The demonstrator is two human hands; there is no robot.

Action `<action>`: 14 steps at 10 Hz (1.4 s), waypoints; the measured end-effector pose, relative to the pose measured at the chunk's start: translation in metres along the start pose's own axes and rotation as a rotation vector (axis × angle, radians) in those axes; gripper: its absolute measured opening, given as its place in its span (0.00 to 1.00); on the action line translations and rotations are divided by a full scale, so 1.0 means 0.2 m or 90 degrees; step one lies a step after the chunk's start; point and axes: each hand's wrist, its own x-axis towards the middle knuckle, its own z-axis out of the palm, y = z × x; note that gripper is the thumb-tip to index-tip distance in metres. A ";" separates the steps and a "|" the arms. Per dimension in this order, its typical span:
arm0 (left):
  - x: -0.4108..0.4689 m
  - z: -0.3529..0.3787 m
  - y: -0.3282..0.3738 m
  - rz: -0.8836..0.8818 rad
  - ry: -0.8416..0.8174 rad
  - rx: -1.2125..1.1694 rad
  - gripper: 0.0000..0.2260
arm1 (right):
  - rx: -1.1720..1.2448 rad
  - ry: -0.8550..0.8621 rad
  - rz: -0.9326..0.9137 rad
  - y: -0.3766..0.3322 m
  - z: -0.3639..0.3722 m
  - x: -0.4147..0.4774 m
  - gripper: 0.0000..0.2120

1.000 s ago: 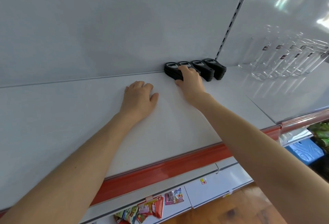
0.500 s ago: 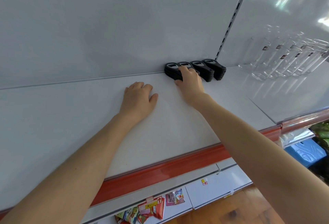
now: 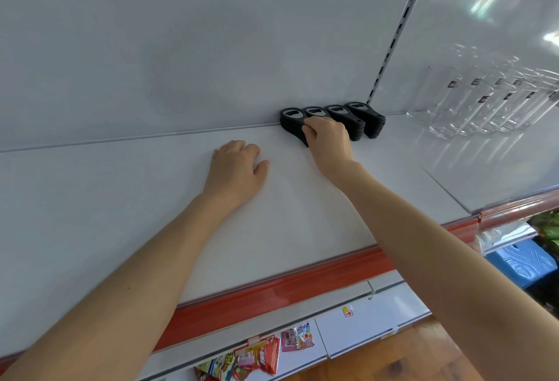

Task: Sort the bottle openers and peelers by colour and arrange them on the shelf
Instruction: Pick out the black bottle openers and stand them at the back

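Resting palm-down on the white shelf (image 3: 121,199), the left hand (image 3: 234,170) holds nothing, fingers relaxed. Just beside it, the right hand (image 3: 328,143) curls its fingers over the handle ends of the black bottle openers (image 3: 341,114), four short stacks against the back panel. They look rigid, light and smooth, so a stack may slide apart; squeezing its narrow handles from both sides seems safest. Clear glasses (image 3: 472,105) stand further right.

A shop: white shelving (image 3: 272,214) with red price rail (image 3: 272,291), packaged snacks (image 3: 257,356) below
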 end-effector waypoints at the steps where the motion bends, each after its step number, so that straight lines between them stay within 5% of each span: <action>1: 0.00 0.00 0.00 0.000 0.003 0.002 0.16 | 0.003 0.002 0.000 0.00 0.00 0.00 0.10; 4: -0.01 -0.01 0.01 0.004 -0.009 -0.004 0.22 | -0.019 -0.032 0.010 -0.02 -0.03 0.00 0.11; 5: -0.01 -0.02 0.01 0.006 -0.018 0.009 0.18 | -0.043 -0.051 -0.001 -0.02 -0.06 -0.01 0.11; 7: 0.01 -0.15 0.05 0.025 -0.151 0.192 0.16 | -0.031 -0.070 -0.096 -0.07 -0.19 -0.04 0.14; 9: -0.24 -0.42 0.00 0.035 0.033 0.168 0.20 | 0.049 -0.135 -0.229 -0.36 -0.15 -0.04 0.19; 11: -0.62 -0.65 -0.29 -0.084 0.149 0.168 0.23 | 0.085 -0.175 -0.367 -0.75 0.01 -0.07 0.18; 14: -1.18 -1.01 -0.77 -0.272 0.251 0.223 0.11 | 0.143 -0.294 -0.540 -1.51 0.32 -0.31 0.16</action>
